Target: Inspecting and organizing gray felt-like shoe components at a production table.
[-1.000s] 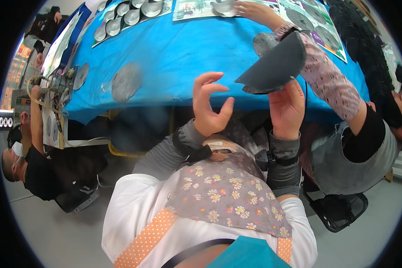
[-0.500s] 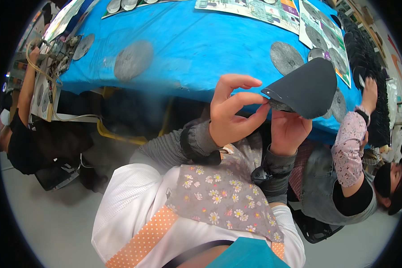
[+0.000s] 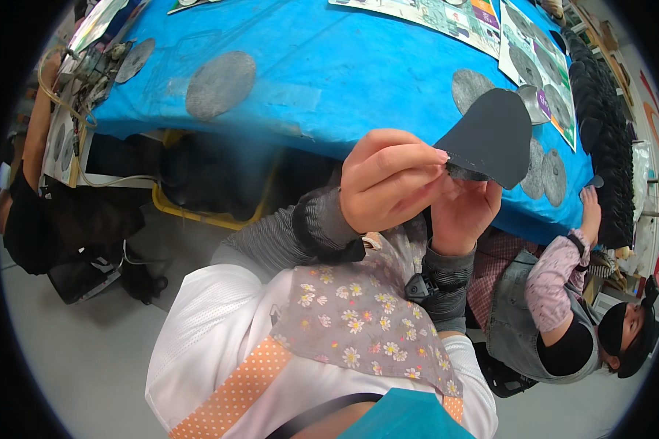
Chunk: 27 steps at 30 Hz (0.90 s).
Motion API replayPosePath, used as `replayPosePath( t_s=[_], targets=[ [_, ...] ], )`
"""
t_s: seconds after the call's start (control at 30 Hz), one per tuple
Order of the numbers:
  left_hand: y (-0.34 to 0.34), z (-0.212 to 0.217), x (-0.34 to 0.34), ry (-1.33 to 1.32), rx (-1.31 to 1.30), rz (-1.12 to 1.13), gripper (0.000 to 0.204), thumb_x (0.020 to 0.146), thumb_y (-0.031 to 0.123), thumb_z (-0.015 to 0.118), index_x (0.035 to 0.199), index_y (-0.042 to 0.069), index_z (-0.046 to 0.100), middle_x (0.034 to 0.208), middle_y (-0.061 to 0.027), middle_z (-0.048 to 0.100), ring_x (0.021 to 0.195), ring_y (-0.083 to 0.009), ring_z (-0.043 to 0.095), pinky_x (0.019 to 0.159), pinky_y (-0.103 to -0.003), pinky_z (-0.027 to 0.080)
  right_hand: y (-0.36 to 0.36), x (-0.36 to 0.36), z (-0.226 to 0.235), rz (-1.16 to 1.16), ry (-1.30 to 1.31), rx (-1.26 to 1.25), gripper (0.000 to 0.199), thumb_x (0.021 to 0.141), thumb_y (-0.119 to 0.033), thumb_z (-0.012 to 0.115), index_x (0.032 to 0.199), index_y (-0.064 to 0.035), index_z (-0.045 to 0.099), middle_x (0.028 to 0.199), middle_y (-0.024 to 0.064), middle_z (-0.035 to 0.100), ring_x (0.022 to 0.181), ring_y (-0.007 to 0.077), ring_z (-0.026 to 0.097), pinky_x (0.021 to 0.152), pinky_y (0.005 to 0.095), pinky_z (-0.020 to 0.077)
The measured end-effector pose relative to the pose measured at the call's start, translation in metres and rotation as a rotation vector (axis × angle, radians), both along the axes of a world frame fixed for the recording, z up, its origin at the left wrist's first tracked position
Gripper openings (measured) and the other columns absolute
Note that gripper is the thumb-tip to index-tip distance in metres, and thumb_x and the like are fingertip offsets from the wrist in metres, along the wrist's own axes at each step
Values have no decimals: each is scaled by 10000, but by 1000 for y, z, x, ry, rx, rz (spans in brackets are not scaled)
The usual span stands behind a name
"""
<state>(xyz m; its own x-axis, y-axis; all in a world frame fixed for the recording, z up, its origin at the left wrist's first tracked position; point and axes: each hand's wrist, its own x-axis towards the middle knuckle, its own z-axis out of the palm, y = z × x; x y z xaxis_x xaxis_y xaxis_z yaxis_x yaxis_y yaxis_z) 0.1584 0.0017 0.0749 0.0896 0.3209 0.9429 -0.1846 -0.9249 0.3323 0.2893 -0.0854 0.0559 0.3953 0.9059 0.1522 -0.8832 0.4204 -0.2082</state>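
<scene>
A thin black curved piece, of a kind I cannot make out, is held up above the near edge of the blue-covered table. My left hand pinches its left corner between thumb and fingertips. From below, my right hand supports the piece, its palm turned up and its fingers partly hidden behind it. A strip of speckled grey underside shows along the lower edge, by the fingertips of my left hand. Grey discs lie on the table just right of the piece.
The blue table cover bears more grey discs and printed boards. A long stack of black pieces runs along the right. Under the table stands a yellow crate with dark contents. Co-workers sit left and right, one hand near the table's right edge.
My left fingers have closed from a loose spread onto the piece's corner. The piece has shifted slightly left and turned. The right co-worker's hand has moved from the black stack toward the table's near edge.
</scene>
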Motion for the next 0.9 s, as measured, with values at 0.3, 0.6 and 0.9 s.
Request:
replayPosePath(
  t_s=[0.3, 0.6, 0.9],
  targets=[
    [6, 2, 7, 42, -36, 26, 251, 609, -103, 693, 766, 37, 555, 894, -90, 655, 756, -233, 632, 650, -310, 515, 6, -8, 10, -58, 1, -200, 353, 895, -309, 499, 1099, -29, 570, 1149, 117, 589, 1090, 255, 531, 954, 384, 402],
    [4, 0, 13, 104, -136, -26, 196, 661, -104, 673, 747, 11, 539, 853, -131, 669, 748, -229, 644, 650, -296, 508, 3, -3, 3, -69, 30, -242, 357, 900, -331, 453, 1140, -80, 536, 1192, 97, 551, 1135, 266, 491, 955, 486, 382],
    [-2, -9, 20, 108, -263, -126, 250, 692, -133, 638, 843, 14, 504, 935, -171, 642, 838, -224, 629, 724, -317, 506, 0, 0, 8, -82, -93, -187, 368, 901, -341, 442, 1152, -83, 519, 1168, 88, 558, 1103, 257, 514, 902, 475, 431]
  ],
)
